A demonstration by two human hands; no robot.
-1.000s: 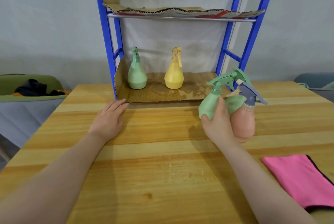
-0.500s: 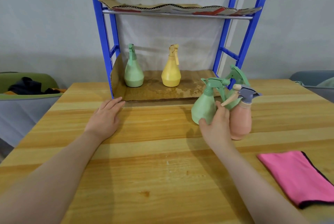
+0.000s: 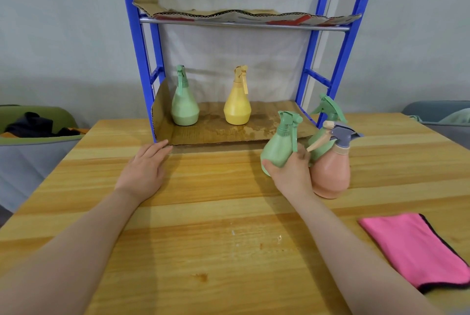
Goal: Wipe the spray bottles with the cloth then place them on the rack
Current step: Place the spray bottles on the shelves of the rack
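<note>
The left grip [image 3: 145, 168] lies flat with fingers straight on the worktop [image 3: 216, 238], likely bracing. The right grip [image 3: 288, 174] is clamped round a green spray bottle [image 3: 278, 148], seemingly for wiping; the pink cloth [image 3: 417, 251] lies rightward, unused.

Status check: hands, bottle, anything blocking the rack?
Left hand flat on table. Right hand grips green bottle. Pink bottle close beside it. Cloth untouched. Rack shelf free on the right.
</note>
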